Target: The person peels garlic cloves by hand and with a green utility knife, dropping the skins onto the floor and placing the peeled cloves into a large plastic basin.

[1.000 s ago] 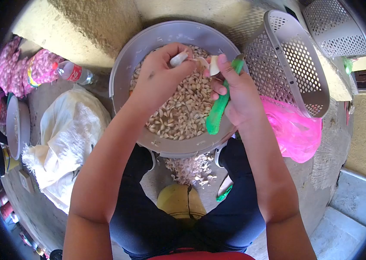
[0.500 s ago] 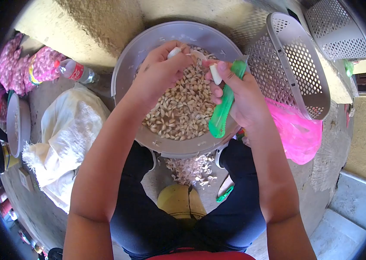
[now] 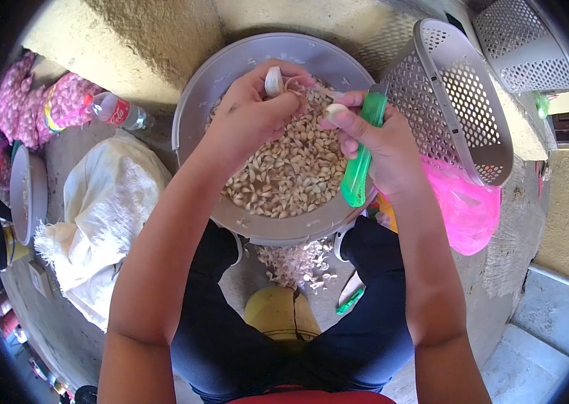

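Note:
Above a wide grey basin (image 3: 193,87) of loose garlic cloves (image 3: 284,178), my left hand (image 3: 247,111) grips a whitish garlic clove (image 3: 274,81) between thumb and fingers. Thin strips of skin stick out by its fingertips. My right hand (image 3: 385,138) is closed around a green utility knife (image 3: 357,178), which slants across the palm with its blade end up. Between the thumb and forefinger of that same hand sits a pale peeled clove (image 3: 336,114). The two hands are a short way apart.
A grey perforated basket (image 3: 432,101) and a pink plastic bag (image 3: 463,209) stand to the right. At left are a white sack (image 3: 113,182), a cola bottle (image 3: 119,111) and net bags of garlic (image 3: 72,101). Peelings (image 3: 294,262) and another green-handled knife (image 3: 350,301) lie below.
My left hand has turned, showing more of its clove. My right hand has shifted slightly right, with the knife now more upright and the peeled clove tilted differently.

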Demonstrator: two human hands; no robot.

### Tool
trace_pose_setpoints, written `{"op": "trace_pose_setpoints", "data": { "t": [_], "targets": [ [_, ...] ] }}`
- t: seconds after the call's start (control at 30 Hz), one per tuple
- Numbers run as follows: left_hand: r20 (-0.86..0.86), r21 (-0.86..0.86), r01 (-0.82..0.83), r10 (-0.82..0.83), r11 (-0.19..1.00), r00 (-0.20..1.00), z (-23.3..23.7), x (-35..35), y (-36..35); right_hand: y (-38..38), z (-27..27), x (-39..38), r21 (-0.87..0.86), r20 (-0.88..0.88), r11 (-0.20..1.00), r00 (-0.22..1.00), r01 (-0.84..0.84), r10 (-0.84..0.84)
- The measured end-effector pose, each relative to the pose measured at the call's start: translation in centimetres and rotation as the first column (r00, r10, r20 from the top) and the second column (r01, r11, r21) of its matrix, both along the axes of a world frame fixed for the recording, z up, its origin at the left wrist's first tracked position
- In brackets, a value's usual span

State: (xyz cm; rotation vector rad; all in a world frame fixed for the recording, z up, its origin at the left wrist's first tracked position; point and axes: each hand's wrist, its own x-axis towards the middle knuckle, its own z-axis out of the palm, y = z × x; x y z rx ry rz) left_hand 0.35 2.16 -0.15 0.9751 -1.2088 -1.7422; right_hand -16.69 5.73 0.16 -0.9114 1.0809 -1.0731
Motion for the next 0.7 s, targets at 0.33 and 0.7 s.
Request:
{"op": "trace_pose_setpoints", "data": {
  "t": [0.33, 0.7],
  "targets": [
    [0.096, -0.101, 0.046, -0.036, 0.994, 0.995, -0.1, -0.6, 0.6, -0.1, -0.6, -0.4, 0.129, 0.408, 0.988, 0.913, -0.084, 0.024],
    [0.337, -0.419, 0.016, 0.139, 0.908, 0.931, -0.3, -0.5, 1.0, -0.4, -1.3, 0.2, 0.121, 0.269, 0.993, 0.962, 0.011, -0.044]
  ]
}}
